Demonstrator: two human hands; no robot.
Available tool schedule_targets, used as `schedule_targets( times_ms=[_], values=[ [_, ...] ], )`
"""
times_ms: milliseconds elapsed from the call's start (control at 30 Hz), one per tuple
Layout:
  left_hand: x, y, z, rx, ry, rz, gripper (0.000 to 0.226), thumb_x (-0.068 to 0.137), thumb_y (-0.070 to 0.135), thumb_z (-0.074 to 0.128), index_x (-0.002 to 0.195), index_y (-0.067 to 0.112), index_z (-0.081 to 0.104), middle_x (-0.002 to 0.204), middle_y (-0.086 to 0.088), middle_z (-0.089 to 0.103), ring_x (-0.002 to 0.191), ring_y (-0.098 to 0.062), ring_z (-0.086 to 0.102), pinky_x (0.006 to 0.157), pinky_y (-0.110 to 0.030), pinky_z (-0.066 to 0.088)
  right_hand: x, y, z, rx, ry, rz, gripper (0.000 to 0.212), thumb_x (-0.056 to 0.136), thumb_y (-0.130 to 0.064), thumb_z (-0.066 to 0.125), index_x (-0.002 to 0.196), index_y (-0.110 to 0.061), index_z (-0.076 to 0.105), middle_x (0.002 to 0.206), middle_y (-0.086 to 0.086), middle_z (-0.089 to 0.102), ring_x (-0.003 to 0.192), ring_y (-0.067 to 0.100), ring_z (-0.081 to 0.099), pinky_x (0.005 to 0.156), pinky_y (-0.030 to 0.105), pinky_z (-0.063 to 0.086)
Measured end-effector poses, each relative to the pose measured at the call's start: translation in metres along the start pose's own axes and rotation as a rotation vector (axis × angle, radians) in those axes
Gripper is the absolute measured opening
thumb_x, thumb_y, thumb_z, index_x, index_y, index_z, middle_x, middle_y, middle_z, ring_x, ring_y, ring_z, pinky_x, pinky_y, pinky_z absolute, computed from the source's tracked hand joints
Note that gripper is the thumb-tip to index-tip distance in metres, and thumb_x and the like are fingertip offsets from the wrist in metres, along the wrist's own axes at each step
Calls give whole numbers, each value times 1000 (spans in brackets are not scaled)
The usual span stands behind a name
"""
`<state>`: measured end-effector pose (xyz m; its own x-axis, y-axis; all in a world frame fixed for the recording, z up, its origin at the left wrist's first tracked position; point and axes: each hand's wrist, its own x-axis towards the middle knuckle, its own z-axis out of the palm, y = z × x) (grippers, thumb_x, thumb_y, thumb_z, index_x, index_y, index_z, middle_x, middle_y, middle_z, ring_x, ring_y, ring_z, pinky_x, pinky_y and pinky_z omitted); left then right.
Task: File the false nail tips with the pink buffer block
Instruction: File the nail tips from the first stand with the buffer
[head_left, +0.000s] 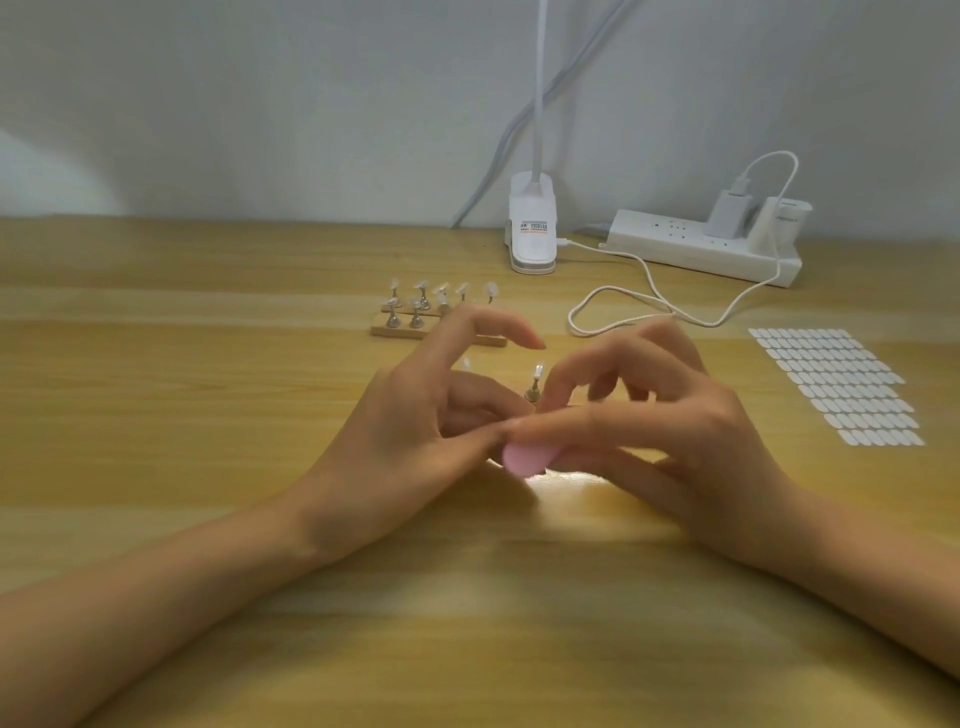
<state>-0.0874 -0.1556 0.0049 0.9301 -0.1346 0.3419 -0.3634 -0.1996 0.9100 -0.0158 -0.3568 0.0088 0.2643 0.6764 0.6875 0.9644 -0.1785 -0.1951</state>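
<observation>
1. My right hand (675, 415) pinches the pink buffer block (522, 461) at frame centre, ready for strokes.
2. My left hand (410, 415) curls beside it, likely steadying; the grip is blurred and I can't tell.
3. A false nail tip (537, 371) stands upright just above the block.
4. The wooden holder (397, 332) with the other tips sits behind on the tabletop (208, 467).

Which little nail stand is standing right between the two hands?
The single metal stand just above the pink buffer block, between the left hand and the right hand. The others sit farther back on the wooden base.
</observation>
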Motion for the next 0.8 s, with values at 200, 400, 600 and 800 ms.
schedule_targets(
  times_ms=[200, 400, 600, 800],
  values=[
    [1, -2, -1, -39, -2, -11, 43, 92, -8, 64, 125, 16, 47, 88, -10, 78, 81, -27, 77, 76, -30, 60, 0, 1, 0, 0, 6, 13, 19, 89, -24, 68, 106, -24, 75, 99, -1, 65, 86, 22, 47, 85, 19, 35],
    [1, -1, -1, -40, 5, -19, 44, 90, -2, 65, 125, 18, 49, 88, -9, 78, 81, -26, 77, 75, -29, 60, 0, 0, 1, -11, 11, 6, 18, 90, -24, 69, 106, -24, 76, 98, -1, 65, 86, 22, 48, 85, 19, 34],
    [2, 0, 0, -82, 22, -40, 45, 89, -3, 70, 124, 16, 49, 88, -12, 78, 79, -29, 77, 75, -34, 62, 1, 4, -1, -22, 50, 56, 18, 89, -26, 70, 106, -24, 75, 97, -1, 65, 86, 26, 50, 86, 19, 34],
    [2, 3, -1, -10, 104, -32, 46, 87, 0, 73, 120, 24, 53, 87, -5, 77, 68, -25, 77, 60, -19, 55, -1, 9, -4, 81, 85, 84, 19, 89, -29, 68, 108, -29, 69, 98, -3, 63, 91, 17, 53, 81, 21, 36]
  ],
)
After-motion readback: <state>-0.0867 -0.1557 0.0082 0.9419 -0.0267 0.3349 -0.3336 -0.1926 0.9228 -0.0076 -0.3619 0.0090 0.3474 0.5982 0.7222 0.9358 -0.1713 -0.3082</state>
